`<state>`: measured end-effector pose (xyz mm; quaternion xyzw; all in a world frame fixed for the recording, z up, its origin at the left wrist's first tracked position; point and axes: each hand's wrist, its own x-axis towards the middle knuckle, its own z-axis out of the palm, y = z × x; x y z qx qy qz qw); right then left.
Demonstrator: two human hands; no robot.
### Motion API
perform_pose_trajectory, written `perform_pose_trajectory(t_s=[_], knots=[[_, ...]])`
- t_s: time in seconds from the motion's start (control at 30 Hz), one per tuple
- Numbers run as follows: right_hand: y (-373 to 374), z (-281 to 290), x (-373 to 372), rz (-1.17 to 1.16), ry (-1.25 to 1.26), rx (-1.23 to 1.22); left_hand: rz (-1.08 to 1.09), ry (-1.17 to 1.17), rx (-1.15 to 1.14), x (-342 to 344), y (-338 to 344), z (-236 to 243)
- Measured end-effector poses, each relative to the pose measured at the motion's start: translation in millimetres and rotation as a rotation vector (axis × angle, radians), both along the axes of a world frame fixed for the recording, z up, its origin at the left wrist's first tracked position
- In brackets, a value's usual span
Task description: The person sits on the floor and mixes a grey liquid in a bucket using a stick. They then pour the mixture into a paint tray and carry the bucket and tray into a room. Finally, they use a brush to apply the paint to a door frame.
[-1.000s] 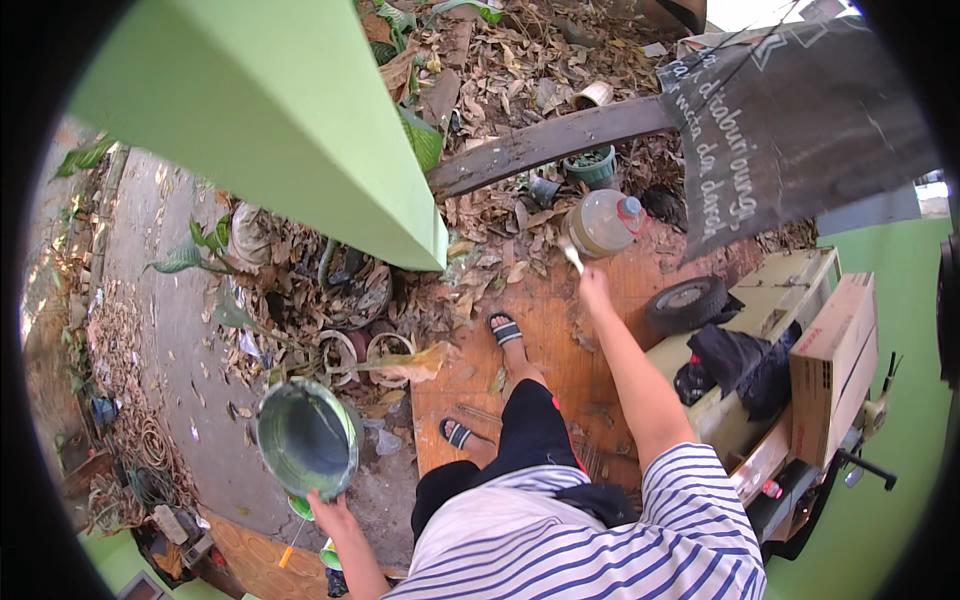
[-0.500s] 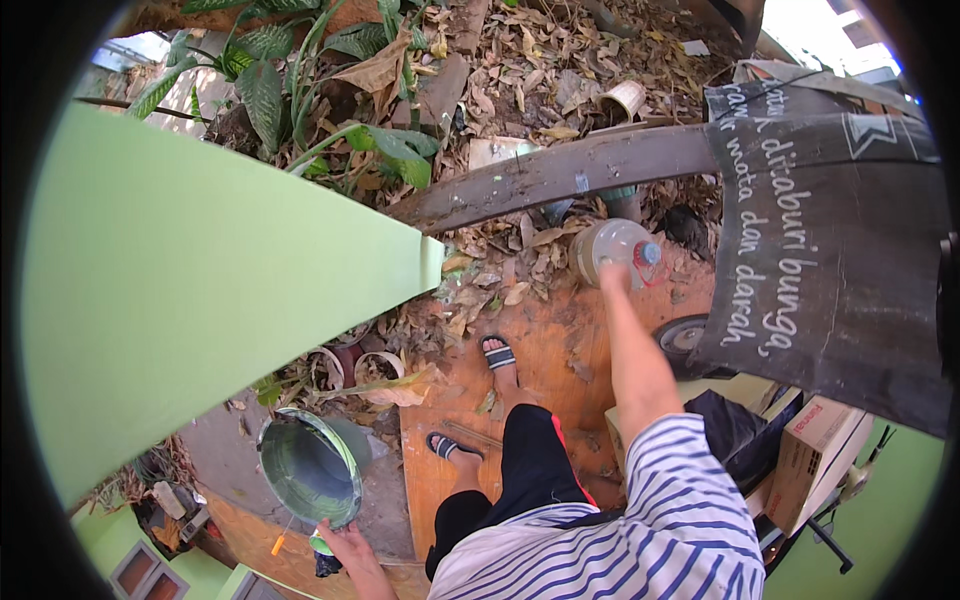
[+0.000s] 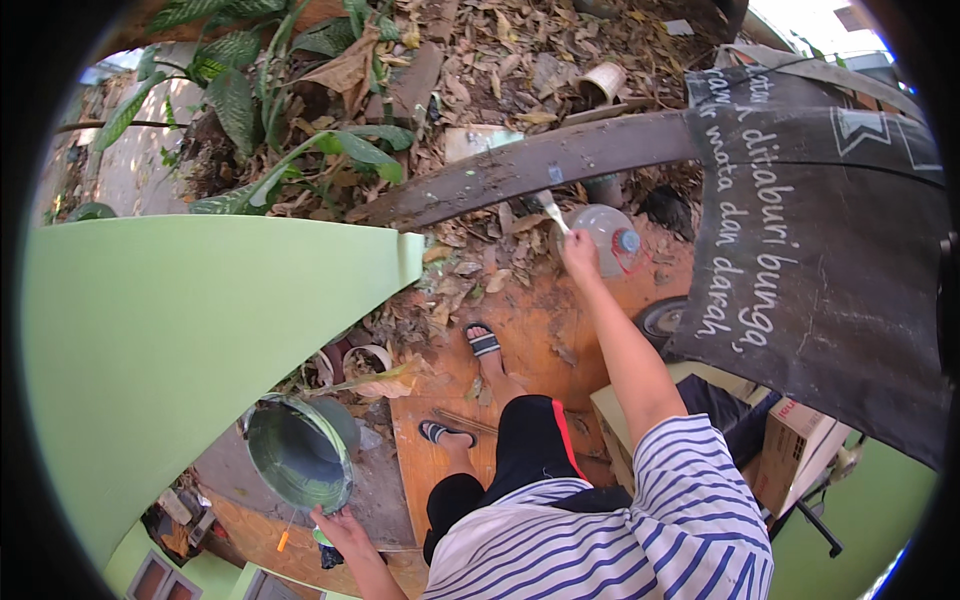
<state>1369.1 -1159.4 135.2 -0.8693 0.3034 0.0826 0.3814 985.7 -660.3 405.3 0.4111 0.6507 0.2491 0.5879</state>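
A paintbrush (image 3: pixel 549 210) is gripped in the right hand (image 3: pixel 580 257), the fingers closed round its handle and the pale bristles held up and away from the body, just over the edge of the dark curved plank (image 3: pixel 520 170). The arm is stretched well forward, so that the brush is kept clear of the striped shirt (image 3: pixel 640 520). Just beside this hand, on the orange board (image 3: pixel 540 330), a clear plastic jug with a blue cap (image 3: pixel 607 238) lies tilted. A green-stained paint bucket (image 3: pixel 298 455) is held low at the left hand (image 3: pixel 342 525), which is closed at its lower rim; whether a handle is grasped can hardly be made out so near the picture's edge. The bucket is kept level and off to the side, near the green wall (image 3: pixel 190 340), presumably so that nothing is spilled. Both sandalled feet (image 3: pixel 480 340) are set on the orange board.

Compared with half a second ago, the brush hand has been carried slightly left of the jug and the bristles are now seen plainly above it; the bucket has been kept in much the same place by the wall, and the dark lettered cloth (image 3: pixel 820 230) fills more of the right side
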Motion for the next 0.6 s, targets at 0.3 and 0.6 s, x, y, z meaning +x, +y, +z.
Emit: perform_pose_trajectory(t_s=[0.3,0.6], knots=[[16.0,30.2,25.2,0.017,-0.148,0.032,-0.011,0.014,0.002,1.9,-3.8,-21.3],[-25.1,-68.1,-35.6,-0.223,0.195,-0.059,-0.012,0.028,-0.007,-17.7,1.3,-28.2]])
